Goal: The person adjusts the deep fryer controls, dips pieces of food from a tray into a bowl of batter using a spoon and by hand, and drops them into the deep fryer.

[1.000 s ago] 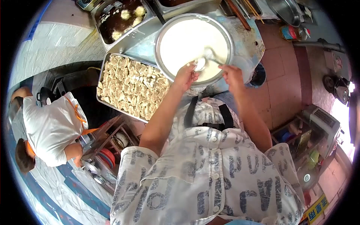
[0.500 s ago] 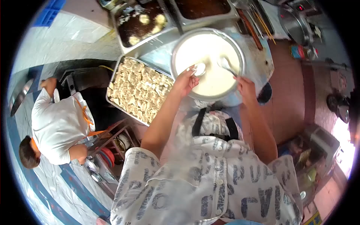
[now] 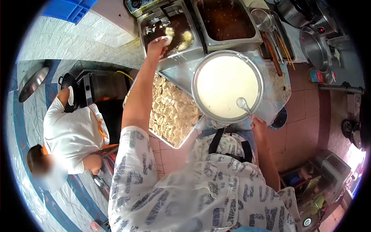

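A basin (image 3: 194, 87) stands on the stained worktop (image 3: 279, 82) above pink tiles (image 3: 300, 112).

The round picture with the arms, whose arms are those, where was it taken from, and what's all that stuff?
There's no robot here. A person wears a camera on their head, looking down, so you see their own arms. The left hand has a small white thing in its grip, above a metal pan of brown liquid with pale lumps in it; I can't tell what it is. The right hand holds a spoon, its round end over a big bowl of creamy white mix. Beside the bowl is a tray full of pale brown pieces.
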{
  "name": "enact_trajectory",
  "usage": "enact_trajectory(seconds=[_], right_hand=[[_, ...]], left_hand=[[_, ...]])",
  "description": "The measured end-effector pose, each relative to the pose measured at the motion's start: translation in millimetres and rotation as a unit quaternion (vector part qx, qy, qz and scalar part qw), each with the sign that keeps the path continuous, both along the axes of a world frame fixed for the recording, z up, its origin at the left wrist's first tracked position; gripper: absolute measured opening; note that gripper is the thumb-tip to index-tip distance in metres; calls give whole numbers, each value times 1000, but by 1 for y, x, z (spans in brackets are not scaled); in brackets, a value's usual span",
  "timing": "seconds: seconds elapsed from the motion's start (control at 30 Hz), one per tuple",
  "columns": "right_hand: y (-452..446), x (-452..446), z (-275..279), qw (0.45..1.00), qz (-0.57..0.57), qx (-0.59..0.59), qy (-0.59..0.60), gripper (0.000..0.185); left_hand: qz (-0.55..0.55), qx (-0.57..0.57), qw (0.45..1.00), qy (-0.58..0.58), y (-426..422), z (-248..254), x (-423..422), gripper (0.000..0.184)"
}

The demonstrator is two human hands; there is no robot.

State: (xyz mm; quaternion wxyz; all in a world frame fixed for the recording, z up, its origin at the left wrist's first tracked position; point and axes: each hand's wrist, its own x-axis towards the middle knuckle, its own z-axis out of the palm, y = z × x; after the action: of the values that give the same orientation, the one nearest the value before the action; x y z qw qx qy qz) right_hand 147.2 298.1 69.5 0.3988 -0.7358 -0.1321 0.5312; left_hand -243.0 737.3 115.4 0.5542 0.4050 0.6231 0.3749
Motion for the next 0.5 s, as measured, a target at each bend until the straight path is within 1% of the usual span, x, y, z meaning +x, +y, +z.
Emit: enact_trajectory(seconds=[0.07,0.13,0.2,0.23,0.3,0.33,0.37,0.43,0.47,0.5], right_hand=[[4,-3,1,1000,-10,2,-10,30],[7,-5,9,999,-21,6,-31,30],[17,-6,26,999,-38,-13,-26,28],[18,-8,31,998,-44,-29,-20,27],[21,-10,21,998,-54,-2,-28,29],[23,-10,15,998,-59,16,-32,30],[22,-8,7,998,-49,15,-28,30],[19,-3,-6,999,-28,21,-18,30],[21,-5,-1,1000,-13,9,-17,31],[27,-8,11,1000,2,-2,-17,31]], left_hand=[[-19,12,998,60,18,-12,6,21],[-61,35,989,131,41,-37,11,21],[-112,102,956,249,64,-62,7,17],[-119,112,972,166,72,-73,-1,19],[-104,137,978,120,52,-45,3,22],[-85,153,972,158,18,-9,13,24],[-81,200,967,137,-6,5,12,29],[-31,210,967,143,-60,14,7,29],[-5,217,965,146,-87,18,6,30],[-6,175,971,161,-118,15,5,28]])
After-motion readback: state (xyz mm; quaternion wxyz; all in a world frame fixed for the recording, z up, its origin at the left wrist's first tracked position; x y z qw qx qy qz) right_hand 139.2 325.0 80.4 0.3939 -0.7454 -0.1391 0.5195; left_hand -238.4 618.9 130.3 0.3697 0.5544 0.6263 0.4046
